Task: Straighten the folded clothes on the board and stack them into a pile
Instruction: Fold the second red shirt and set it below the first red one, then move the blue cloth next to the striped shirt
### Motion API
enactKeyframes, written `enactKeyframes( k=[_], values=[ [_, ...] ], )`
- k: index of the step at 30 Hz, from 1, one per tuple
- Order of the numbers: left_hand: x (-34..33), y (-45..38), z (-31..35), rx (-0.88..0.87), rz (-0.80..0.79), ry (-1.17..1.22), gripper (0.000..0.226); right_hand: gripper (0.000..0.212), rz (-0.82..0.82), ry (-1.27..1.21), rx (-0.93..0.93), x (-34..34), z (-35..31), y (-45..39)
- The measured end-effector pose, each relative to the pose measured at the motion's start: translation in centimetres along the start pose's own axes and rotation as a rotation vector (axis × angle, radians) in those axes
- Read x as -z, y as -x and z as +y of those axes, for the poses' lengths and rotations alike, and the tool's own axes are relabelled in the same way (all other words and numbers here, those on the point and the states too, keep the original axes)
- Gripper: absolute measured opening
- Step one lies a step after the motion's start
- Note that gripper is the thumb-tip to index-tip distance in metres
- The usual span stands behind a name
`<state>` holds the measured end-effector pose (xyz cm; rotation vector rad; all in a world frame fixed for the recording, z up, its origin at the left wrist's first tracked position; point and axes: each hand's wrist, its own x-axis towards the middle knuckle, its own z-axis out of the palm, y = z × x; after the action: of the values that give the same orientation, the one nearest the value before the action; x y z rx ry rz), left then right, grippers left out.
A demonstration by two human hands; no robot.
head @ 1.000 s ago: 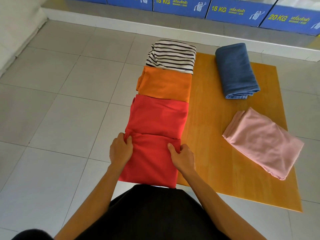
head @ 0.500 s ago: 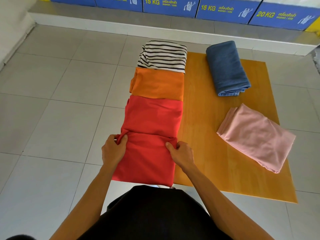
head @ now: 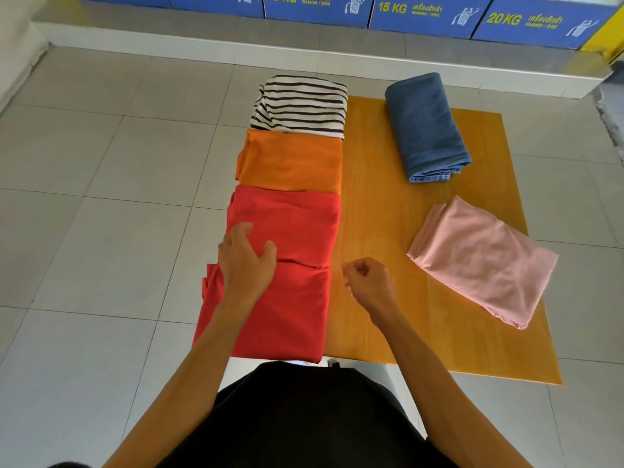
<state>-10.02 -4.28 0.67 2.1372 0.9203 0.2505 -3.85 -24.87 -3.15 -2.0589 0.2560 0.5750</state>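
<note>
The relaxed, empty left hand (head: 244, 261) lay over the red garment (head: 283, 251); the loosely curled, empty right hand (head: 369, 285) hovered just beside it.

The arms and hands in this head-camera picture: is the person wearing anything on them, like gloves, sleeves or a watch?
Nothing shows on them. The left hand and the right hand are bare: no gloves, rings or watch. Both forearms are uncovered as far as the frame shows, with no sleeve in sight. The only clothing visible is a black garment at the bottom of the picture, between the arms.
</note>
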Motion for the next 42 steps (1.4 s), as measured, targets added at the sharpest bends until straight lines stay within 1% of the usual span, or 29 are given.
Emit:
enactKeyframes(
  k=[4,10,13,15,18,20,23,25,26,27,30,32,33,34,36,38,40,42],
  values=[
    [-3.0,-0.1,3.6,-0.129,-0.117,0.051,0.043,0.013,-0.005,-0.110,0.032,2.0,-1.6,-0.5],
    [-7.8,-0.4,9.3,-0.203,-0.265,0.085,0.036,0.010,0.005,-0.234,0.023,6.2,-2.9,-1.7],
    [-10.3,-1.0,12.2,-0.168,-0.334,0.118,0.034,0.014,0.018,-0.339,-0.027,9.0,-3.1,-3.5],
    [-12.1,-1.8,14.2,-0.115,-0.383,0.135,0.031,0.015,0.018,-0.448,-0.056,11.1,-3.3,-5.0],
    [-15.0,-3.0,16.7,-0.068,-0.432,0.127,0.025,0.012,0.030,-0.547,-0.081,14.2,-4.0,-7.9],
    [-16.9,-3.9,18.3,-0.031,-0.440,0.135,0.027,0.008,0.043,-0.532,-0.077,16.0,-4.6,-9.9],
    [-19.2,-5.3,20.3,0.026,-0.459,0.159,0.029,0.004,0.020,-0.479,-0.109,17.7,-5.5,-13.2],
    [-20.6,-6.4,21.5,0.038,-0.469,0.155,0.029,0.005,0.022,-0.441,-0.146,18.1,-6.1,-16.3],
    [-21.2,-7.1,21.9,0.044,-0.470,0.150,0.029,0.007,0.045,-0.411,-0.158,18.1,-6.4,-18.0],
    [-21.7,-7.9,22.2,0.049,-0.467,0.143,0.029,0.016,0.077,-0.366,-0.165,18.0,-6.7,-19.9],
    [-23.1,-10.2,22.6,0.067,-0.454,0.110,0.029,0.068,0.196,-0.289,-0.242,17.0,-7.8,-24.3],
    [-23.9,-11.7,22.9,0.066,-0.447,0.080,0.029,0.096,0.269,-0.280,-0.304,16.1,-8.5,-26.3],
    [-24.2,-12.5,23.1,0.068,-0.450,0.061,0.030,0.103,0.299,-0.278,-0.317,15.8,-8.7,-27.1],
    [-24.6,-13.4,23.4,0.072,-0.462,0.049,0.030,0.106,0.325,-0.286,-0.312,15.5,-8.7,-28.0],
    [-25.1,-15.5,24.2,0.082,-0.518,0.056,0.030,0.101,0.344,-0.305,-0.289,15.9,-8.5,-29.7],
    [-25.4,-17.9,25.5,0.077,-0.547,0.077,0.032,0.090,0.313,-0.262,-0.229,17.3,-7.9,-31.6],
    [-25.6,-20.6,27.0,0.016,-0.468,0.062,0.037,0.076,0.232,-0.205,-0.128,19.3,-7.8,-33.4],
    [-25.8,-23.2,28.2,-0.029,-0.291,0.005,0.055,0.063,0.119,-0.151,-0.055,21.4,-8.2,-35.0]
  ],
)
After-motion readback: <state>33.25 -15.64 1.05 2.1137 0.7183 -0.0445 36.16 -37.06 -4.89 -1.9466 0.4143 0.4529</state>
